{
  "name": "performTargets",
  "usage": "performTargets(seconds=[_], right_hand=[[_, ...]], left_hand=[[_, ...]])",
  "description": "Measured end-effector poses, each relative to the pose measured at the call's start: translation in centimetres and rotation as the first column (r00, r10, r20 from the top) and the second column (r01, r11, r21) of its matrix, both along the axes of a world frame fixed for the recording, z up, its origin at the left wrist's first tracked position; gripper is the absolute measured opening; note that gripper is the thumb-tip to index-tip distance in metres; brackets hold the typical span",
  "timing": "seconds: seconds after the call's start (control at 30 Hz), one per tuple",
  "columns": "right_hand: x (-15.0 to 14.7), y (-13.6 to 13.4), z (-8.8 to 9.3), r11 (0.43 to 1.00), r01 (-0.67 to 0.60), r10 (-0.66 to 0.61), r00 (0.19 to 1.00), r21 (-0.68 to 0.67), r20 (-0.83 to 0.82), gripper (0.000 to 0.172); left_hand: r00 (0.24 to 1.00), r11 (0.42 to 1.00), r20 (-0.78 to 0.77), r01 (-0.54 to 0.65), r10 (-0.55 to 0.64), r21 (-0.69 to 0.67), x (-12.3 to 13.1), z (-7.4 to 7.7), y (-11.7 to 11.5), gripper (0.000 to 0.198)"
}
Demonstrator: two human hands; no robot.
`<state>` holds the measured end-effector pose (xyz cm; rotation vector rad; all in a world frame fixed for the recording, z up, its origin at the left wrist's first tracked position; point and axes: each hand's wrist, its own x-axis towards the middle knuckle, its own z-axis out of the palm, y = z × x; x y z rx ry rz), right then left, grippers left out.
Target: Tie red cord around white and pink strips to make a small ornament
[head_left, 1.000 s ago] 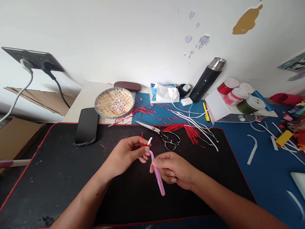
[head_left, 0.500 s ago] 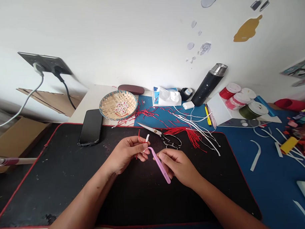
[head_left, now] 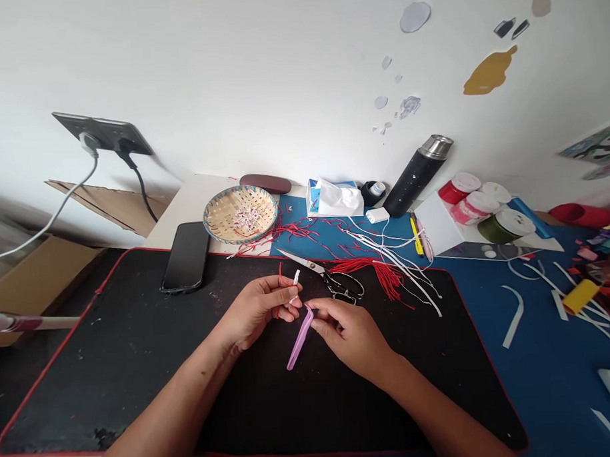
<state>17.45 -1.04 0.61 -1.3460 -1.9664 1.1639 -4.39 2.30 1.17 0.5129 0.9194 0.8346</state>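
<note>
Left hand: pinches the white cord between thumb and forefinger, probably to steady so small a piece; grips a red cord along with it, with bits poking out above and below the fingers.
White cord: points up from the left fingertips, upper end free, above the far middle of the mat.
Right hand: closed on the tweezers by thumb and fingers near the bent end, seemingly for finer control.
Tweezers: slant from the right fingertips toward near left; contact with either cord too small to tell.
Gap: very slight between left and right fingertips, perhaps for work at one spot; touching or not, cannot tell.
Scissors: lie just beyond the hands, handles toward the right, presumably within easy reach.
Red bundle: spreads right of the scissors, over the mat's far edge.
Loose white cords: trail beside and across the red bundle, likely as stock close by.
Basket: sits far left, with small red-and-white pieces inside, perhaps against scattering.
Phone: lies flat left of the basket, well apart from both hands.
</note>
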Motion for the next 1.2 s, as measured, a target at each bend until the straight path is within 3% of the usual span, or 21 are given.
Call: performTargets(seconds=[0.2,0.5,0.63,0.93,1.07,1.2], right_hand=[[-0.3,-0.8,-0.1,0.996,0.031,-0.032,0.999,-0.081,-0.003,0.023],[-3.4,-1.4,0.5,0.998,-0.069,0.068,0.994,0.006,0.09,0.023],[-3.9,-1.6,0.5,1.0,-0.022,0.021,0.998,0.002,0.065,0.018],[-5.0,-1.4,-0.5,0.986,0.095,-0.108,0.99,-0.137,-0.091,0.012],[-5.2,-1.3,-0.2,0.996,0.082,-0.084,0.995,-0.045,-0.054,0.009],[-5.4,-1.2,0.8,0.99,-0.092,0.076,0.986,0.103,0.148,0.022]], left_hand=[[0.999,0.999,-0.003,-0.039,0.039,0.034,0.0,-0.2,0.0,0.039],[1.0,0.999,0.013,-0.028,0.027,0.041,0.4,-0.2,-0.1,0.038],[0.999,0.998,0.02,-0.039,0.038,0.045,0.4,-0.2,-0.1,0.037],[0.952,0.962,0.138,-0.271,0.271,-0.024,2.2,-0.3,-1.1,0.034],[0.939,0.953,0.167,-0.301,0.3,-0.025,1.8,0.0,-0.9,0.036],[0.925,0.931,0.136,-0.363,0.354,0.046,0.9,0.5,-0.4,0.035]])
